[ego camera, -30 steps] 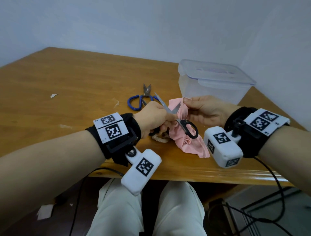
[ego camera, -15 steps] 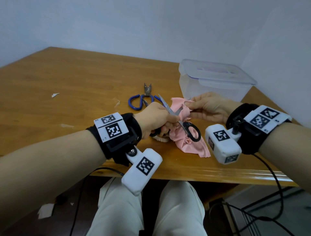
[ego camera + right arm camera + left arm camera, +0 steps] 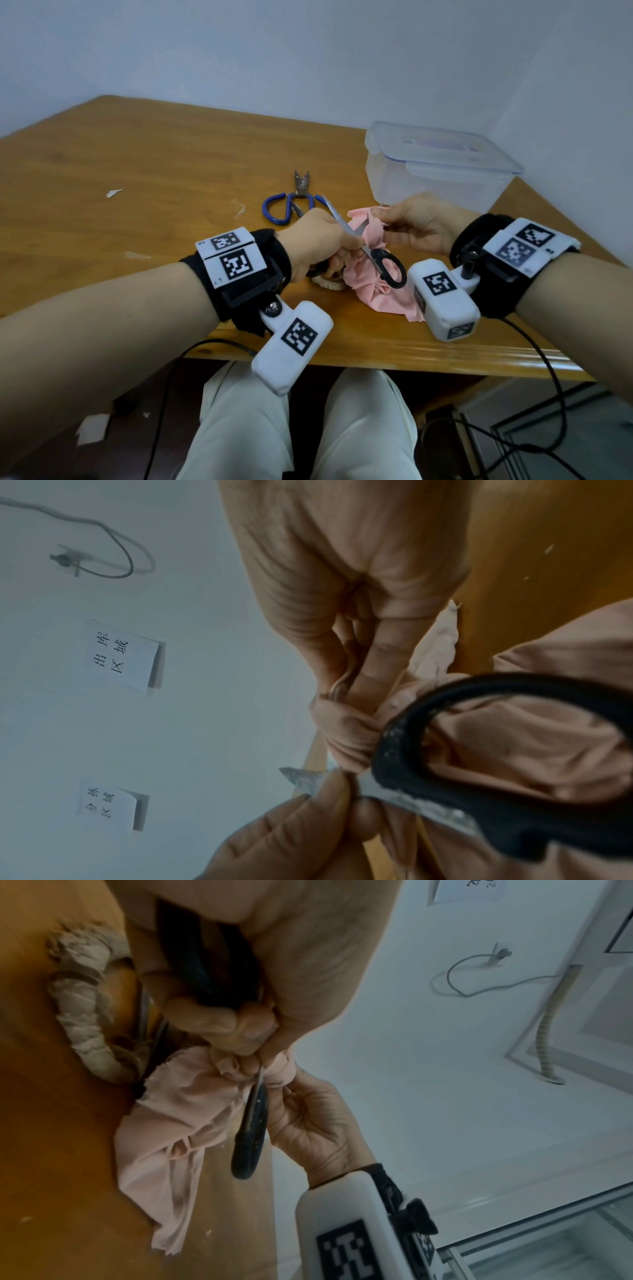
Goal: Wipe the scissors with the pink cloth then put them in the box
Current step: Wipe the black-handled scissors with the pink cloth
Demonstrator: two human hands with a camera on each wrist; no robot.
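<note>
My left hand [image 3: 344, 248] grips one handle of the black-handled scissors [image 3: 388, 270], which are spread apart with the blades pointing up and away. Their free handle loop [image 3: 479, 723] lies over the pink cloth [image 3: 376, 298]. My right hand [image 3: 382, 219] pinches a fold of the pink cloth [image 3: 342, 723] against a blade [image 3: 304, 777]. In the left wrist view my left fingers [image 3: 219, 1023] curl round the black handle above the cloth [image 3: 178, 1123]. The clear plastic box [image 3: 438, 171] stands behind my right hand with its lid on.
Blue-handled scissors [image 3: 287, 207] lie on the wooden table [image 3: 154, 178] just beyond my left hand. A pair with cloth-wrapped handles [image 3: 82, 1015] lies under my left hand. Paper scraps [image 3: 113, 193] dot the left side. The table's front edge is close below my wrists.
My right hand has shifted the pinched cloth slightly along the blade. My left hand keeps the scissors almost still.
</note>
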